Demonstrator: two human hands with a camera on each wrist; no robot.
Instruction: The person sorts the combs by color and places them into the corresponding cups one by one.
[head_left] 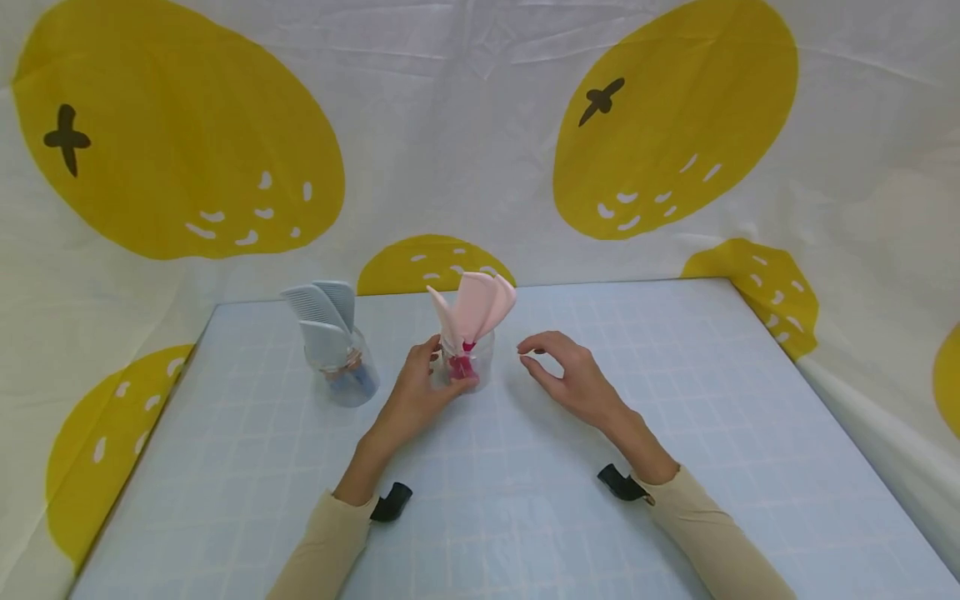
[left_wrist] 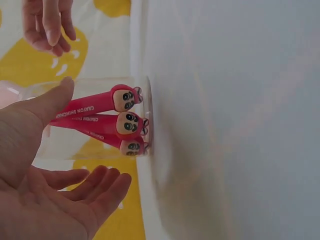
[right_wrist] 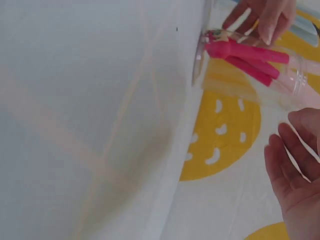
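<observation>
A clear jar (right_wrist: pixel 235 82) stands upright on the table, holding several pink combs (head_left: pixel 476 304). Their red handles (left_wrist: pixel 92 104) end in small cartoon faces near the jar's bottom. My left hand (head_left: pixel 416 387) is at the jar's left side, thumb across its front. In the left wrist view, the loosely bent fingers (left_wrist: pixel 102 192) show a gap from the jar wall. My right hand (head_left: pixel 573 375) hovers right of the jar, fingers and thumb curved apart with nothing between them.
Left of my left hand, a second clear jar (head_left: pixel 363 379) holds several light blue combs (head_left: pixel 322 312), handles down. Both jars stand toward the back of the pale blue checked table (head_left: pixel 480 517). Behind it hangs a white cloth (head_left: pixel 450 125) with yellow fruit shapes.
</observation>
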